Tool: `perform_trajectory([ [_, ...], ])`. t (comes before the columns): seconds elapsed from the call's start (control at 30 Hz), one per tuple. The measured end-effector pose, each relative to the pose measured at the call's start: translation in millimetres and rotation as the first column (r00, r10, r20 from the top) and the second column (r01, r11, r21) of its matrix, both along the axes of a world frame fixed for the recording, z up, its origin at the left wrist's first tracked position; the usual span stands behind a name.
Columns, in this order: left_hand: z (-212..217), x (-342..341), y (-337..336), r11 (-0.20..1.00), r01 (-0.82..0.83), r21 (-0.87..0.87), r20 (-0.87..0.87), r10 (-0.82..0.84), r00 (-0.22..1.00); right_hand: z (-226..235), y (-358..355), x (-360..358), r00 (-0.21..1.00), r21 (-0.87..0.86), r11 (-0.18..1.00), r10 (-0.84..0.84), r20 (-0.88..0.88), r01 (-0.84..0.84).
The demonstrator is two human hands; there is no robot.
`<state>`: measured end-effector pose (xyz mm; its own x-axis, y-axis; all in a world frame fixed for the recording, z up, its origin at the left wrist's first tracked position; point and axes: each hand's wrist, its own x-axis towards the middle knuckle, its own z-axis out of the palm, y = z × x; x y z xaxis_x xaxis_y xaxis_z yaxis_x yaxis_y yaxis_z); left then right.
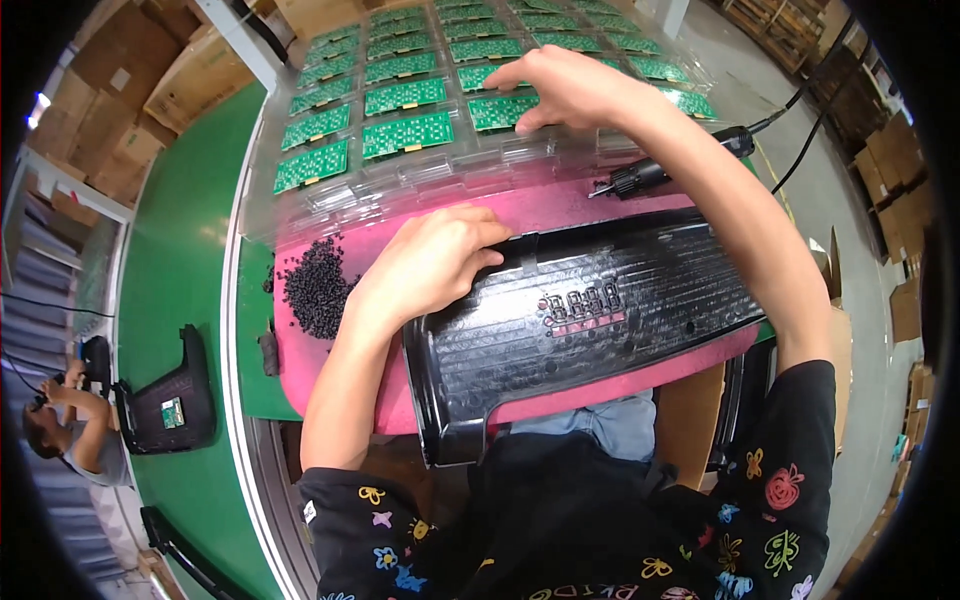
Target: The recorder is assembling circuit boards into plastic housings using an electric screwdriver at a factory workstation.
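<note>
A long black plastic housing panel (640, 290) lies in front of me, with digit-shaped cutouts near its middle. My left hand (440, 258) is closed on its far left edge, fingers curled over the rim. My right hand (565, 88) reaches over the clear plastic tray (470, 158), its thumb and fingers apart. Just under those fingers is a green circuit board (495, 113), partly covered by the hand; whether they touch it I cannot tell. More green circuit boards (408, 134) lie in rows in the tray.
A pink mat (300, 375) covers the bench, with a pile of small black screws (318, 290) on it. A black electric screwdriver (640, 178) lies beneath my right forearm. On the green table (190, 250) at left rests another black panel (190, 400); a person works beyond it.
</note>
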<state>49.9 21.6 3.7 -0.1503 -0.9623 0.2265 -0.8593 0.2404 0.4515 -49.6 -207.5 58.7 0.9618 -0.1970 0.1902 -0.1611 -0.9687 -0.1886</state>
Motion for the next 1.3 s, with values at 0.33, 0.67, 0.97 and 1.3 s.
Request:
perform_trajectory([
  [0.33,13,10,0,0.928,-0.121,-0.352,-0.007,0.127,0.992,24,45,-28,0.927,0.537,0.834,-0.291,0.236,0.125],
  [0.67,29,-5,-6,0.870,0.027,-0.492,0.070,0.008,0.998,8,82,-100,0.992,0.891,0.453,-0.104,0.068,-0.014],
  [0.97,28,-6,-6,0.948,-0.109,-0.297,-0.186,0.055,0.981,-4,72,-144,0.967,0.803,0.594,-0.224,0.118,0.040],
  [1.3,9,-10,-10,0.930,0.043,0.366,-0.225,0.044,0.973,-57,63,-160,0.991,0.595,0.804,-0.059,0.123,-0.026],
])
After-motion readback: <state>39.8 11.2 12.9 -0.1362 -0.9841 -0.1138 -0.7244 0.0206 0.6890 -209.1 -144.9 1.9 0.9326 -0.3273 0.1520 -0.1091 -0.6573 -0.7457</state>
